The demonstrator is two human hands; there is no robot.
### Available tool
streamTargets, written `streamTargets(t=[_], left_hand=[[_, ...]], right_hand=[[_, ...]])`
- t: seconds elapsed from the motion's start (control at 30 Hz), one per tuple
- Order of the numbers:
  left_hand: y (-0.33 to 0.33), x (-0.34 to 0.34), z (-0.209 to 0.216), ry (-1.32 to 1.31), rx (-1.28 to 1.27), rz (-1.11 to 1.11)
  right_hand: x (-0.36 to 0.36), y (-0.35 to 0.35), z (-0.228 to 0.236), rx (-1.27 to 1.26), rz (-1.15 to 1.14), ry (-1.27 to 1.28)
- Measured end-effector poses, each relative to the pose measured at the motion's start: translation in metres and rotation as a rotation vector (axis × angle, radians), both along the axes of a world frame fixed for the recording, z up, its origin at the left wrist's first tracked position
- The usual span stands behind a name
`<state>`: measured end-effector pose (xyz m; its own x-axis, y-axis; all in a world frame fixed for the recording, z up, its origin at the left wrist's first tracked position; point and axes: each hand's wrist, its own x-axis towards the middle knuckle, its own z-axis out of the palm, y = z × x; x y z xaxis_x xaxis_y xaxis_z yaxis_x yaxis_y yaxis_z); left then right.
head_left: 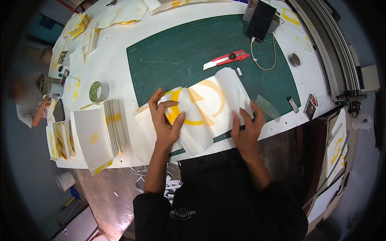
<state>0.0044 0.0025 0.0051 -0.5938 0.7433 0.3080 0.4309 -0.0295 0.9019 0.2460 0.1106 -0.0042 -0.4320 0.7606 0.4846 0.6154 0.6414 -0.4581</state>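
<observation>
A bundle of white paper sheets (229,86) printed with a yellow curved design lies bent open on the green cutting mat (161,60) in front of me. My left hand (167,118) grips its left part, thumb on the printed face and fingers curled at the upper edge. At the right side, my right hand (247,132) has its fingers apart, the tips touching the curled paper. Beyond the sheets rests a red utility knife (229,59) with its blade out. Part of the bundle's left side is hidden behind my left hand.
Stacks of folded printed sheets (90,134) stand at the left, near a roll of tape (98,91). A phone (260,20) with a cable stands at the far right. A small box (310,106) lies by the right edge. Another person (30,100) is at the far left.
</observation>
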Motion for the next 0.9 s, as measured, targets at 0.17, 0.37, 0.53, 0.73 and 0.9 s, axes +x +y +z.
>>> streamTargets(t=[0.17,0.37,0.53,0.73,0.9], left_hand=[[0.001,0.000,0.002,0.012,-0.010,-0.010],[0.002,0.000,0.001,-0.014,0.006,-0.008],[-0.002,-0.002,-0.002,-0.043,0.013,-0.028],[-0.002,-0.007,-0.001,0.034,0.012,-0.054],[-0.002,-0.007,-0.003,0.066,-0.017,-0.043]], right_hand=[[-0.004,-0.015,0.026,-0.283,0.336,0.203],[-0.025,-0.010,0.017,-0.345,-0.001,0.205],[-0.036,-0.014,0.020,-0.361,0.041,0.336],[-0.056,-0.049,0.049,-0.168,0.499,0.322],[-0.035,-0.040,0.054,-0.180,0.502,0.362]])
